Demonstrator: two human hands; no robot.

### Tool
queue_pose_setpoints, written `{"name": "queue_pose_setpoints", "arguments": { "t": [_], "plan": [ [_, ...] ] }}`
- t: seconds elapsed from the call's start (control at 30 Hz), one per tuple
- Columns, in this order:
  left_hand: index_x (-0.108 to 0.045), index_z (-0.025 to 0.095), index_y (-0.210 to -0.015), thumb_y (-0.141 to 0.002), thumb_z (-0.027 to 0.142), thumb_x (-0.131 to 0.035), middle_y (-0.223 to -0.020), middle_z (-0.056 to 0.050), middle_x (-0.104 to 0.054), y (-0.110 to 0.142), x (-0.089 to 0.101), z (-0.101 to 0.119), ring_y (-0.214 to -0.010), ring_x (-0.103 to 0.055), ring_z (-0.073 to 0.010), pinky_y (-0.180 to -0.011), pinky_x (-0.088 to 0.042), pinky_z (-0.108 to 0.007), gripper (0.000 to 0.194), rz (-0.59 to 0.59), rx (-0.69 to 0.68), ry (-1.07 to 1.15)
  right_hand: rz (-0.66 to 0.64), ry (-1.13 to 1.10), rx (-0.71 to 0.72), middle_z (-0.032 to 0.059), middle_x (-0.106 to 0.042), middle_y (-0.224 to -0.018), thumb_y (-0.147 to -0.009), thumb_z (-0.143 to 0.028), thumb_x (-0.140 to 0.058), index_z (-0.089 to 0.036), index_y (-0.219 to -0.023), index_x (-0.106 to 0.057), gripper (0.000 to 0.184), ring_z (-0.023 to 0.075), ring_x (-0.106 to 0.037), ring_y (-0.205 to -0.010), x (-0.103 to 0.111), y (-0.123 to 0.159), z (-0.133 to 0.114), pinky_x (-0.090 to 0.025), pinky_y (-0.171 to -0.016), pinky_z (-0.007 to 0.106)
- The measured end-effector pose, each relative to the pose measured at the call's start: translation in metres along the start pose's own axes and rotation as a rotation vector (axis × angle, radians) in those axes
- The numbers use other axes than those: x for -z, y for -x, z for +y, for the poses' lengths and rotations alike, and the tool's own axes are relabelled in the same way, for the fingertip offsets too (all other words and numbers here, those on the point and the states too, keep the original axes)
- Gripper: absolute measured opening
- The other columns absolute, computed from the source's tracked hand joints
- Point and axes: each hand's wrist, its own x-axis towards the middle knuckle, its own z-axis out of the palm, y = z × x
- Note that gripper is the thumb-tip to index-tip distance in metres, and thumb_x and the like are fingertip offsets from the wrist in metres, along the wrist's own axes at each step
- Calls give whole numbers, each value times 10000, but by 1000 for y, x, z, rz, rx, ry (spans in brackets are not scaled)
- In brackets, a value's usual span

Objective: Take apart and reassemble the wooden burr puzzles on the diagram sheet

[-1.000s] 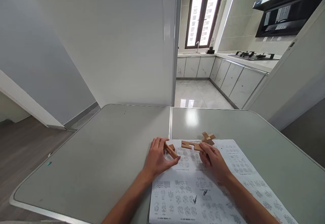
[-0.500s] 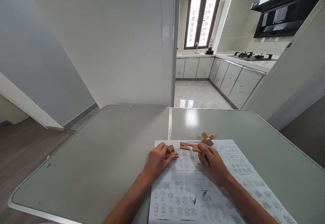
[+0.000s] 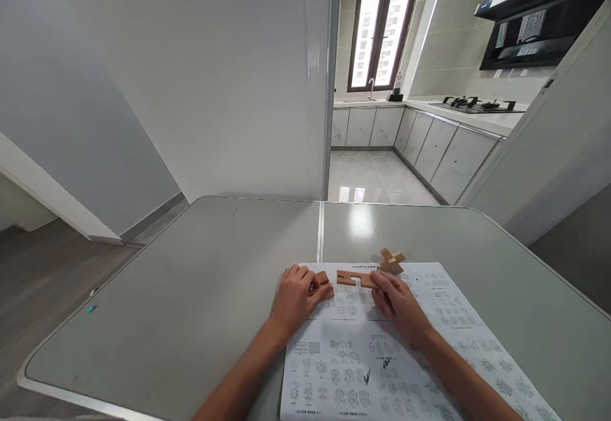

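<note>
Between the thumb and fingers of my right hand (image 3: 398, 300) is a flat wooden puzzle piece (image 3: 346, 278) with a notch in its edge and a dark mark near its left end. It points left, toward my other hand. My left hand (image 3: 296, 292) is closed around small wooden puzzle pieces (image 3: 323, 278); their ends show past the fingers, and the rest is hidden. Just beyond my right hand, an interlocked wooden cross (image 3: 392, 261) stands at the top edge of a printed sheet (image 3: 348, 332). Rows of small diagrams and a few handwritten ticks cover the sheet.
The grey-green folding table (image 3: 191, 300) has a pale seam down its middle and a light rim. A small teal bit (image 3: 91, 308) lies near its left edge. Past the table are a white wall (image 3: 238, 90) and a doorway into a kitchen with a gas hob (image 3: 477, 104).
My left fingers have drawn in around their wooden pieces, the thumb now curled lower over them. The notched piece in my right hand has tilted and shifted slightly left.
</note>
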Motion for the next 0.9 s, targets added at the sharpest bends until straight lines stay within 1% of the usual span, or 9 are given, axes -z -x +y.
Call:
{"name": "queue_pose_setpoints", "arguments": {
  "t": [0.17, 0.27, 0.4, 0.47, 0.57, 0.63, 0.73, 0.9],
  "plan": [
    [-593, 214, -782, -936, 467, -730, -843, -14, -690, 0, 0, -1, -836, -593, -228, -776, -450, -378, 327, -2, 14, -14, -7, 7, 8, -65, -373, -417, -949, -652, -635, -247, -640, -442, 545, 127, -287, -441, -1, -1, 1, -281, -489, 293],
    [-590, 216, -841, -937, 460, -727, -870, -19, -689, 0, 0, -2, -836, -600, -231, -772, -456, -381, 296, 20, 27, -27, -20, 3, 12, -62, -394, -422, -956, -635, -639, -240, -641, -448, 540, 119, -303, -437, -1, 0, 1, -296, -489, 280],
    [-598, 222, -940, -1005, 415, -626, -895, -30, -684, 0, -1, 2, -835, -609, -223, -789, -474, -383, 206, 85, 6, 2, -50, 54, 16, -63, -416, -428, -975, -639, -604, -237, -654, -462, 534, 113, -317, -429, -2, 1, 0, -331, -497, 271],
    [-598, 227, -973, -1035, 372, -566, -901, -31, -679, 0, 0, 5, -830, -608, -215, -793, -485, -376, 160, 103, -16, 41, -66, 97, 22, -65, -420, -435, -975, -655, -591, -236, -672, -476, 530, 113, -320, -432, -3, 0, 1, -327, -490, 268],
    [-596, 230, -1012, -1051, 325, -521, -913, -35, -672, 0, 2, 9, -822, -606, -206, -791, -500, -364, 127, 102, -53, 108, -81, 143, 42, -68, -428, -442, -963, -676, -590, -236, -679, -466, 538, 112, -330, -433, -4, 0, 1, -320, -488, 265],
    [-601, 230, -1051, -1054, 322, -515, -911, -37, -673, 0, 4, 11, -830, -611, -207, -793, -508, -363, 125, 86, -83, 136, -90, 165, 53, -69, -431, -438, -958, -682, -591, -238, -673, -449, 546, 111, -332, -429, -5, 0, 1, -317, -493, 267],
    [-608, 235, -1126, -1031, 357, -572, -917, -41, -683, 1, 5, 12, -858, -623, -223, -804, -514, -375, 159, 46, -138, 133, -108, 196, 64, -70, -427, -427, -962, -687, -575, -237, -672, -455, 549, 115, -324, -436, -7, 1, -1, -315, -515, 274],
    [-599, 251, -1182, -928, 420, -730, -991, -54, -696, 1, 6, 13, -911, -637, -249, -820, -517, -394, 331, 9, -194, 102, -113, 197, 42, -73, -406, -421, -951, -712, -564, -240, -687, -468, 549, 123, -294, -441, -9, 3, -3, -283, -506, 280]
  ]
}}
